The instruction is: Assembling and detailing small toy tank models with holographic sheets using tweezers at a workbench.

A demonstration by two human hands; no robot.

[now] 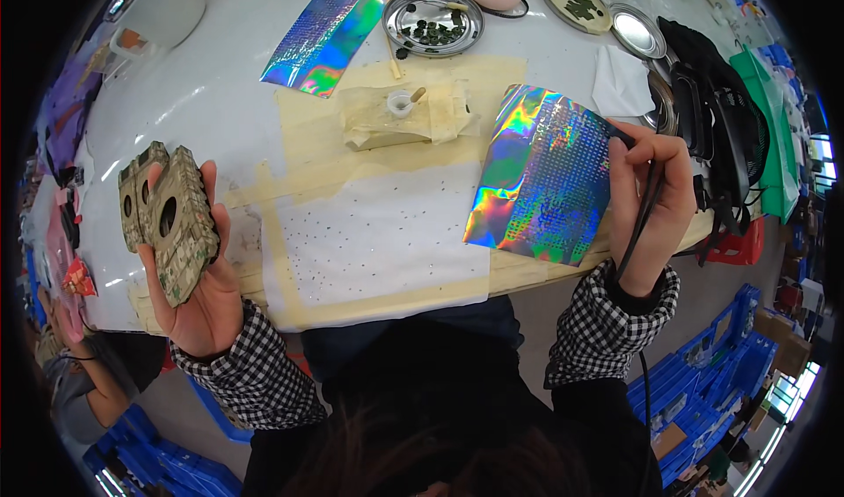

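Observation:
In my left hand (207, 308) is a tan and green camouflage-patterned model part (180, 224), blocky, with round dark openings; it looks like a toy vehicle's hull. My fingers and thumb wrap around its sides, above the table's left part. My right hand (655, 194) is closed at the upper right edge of a shiny holographic pouch (545, 181), thumb and forefinger at its corner. A slim black tool (646, 211), seemingly tweezers, runs through the same hand. Between my hands lies a white sheet (378, 242) dotted with tiny dark and shiny bits, edged with masking tape.
Behind the sheet, a taped block (404, 115) carries a small white cup. Farther back are another holographic pouch (325, 36), a round metal tray (432, 22) of small dark green parts and a cream dish (576, 5). A white mug (158, 14) stands far left; a black bag (725, 110) lies right.

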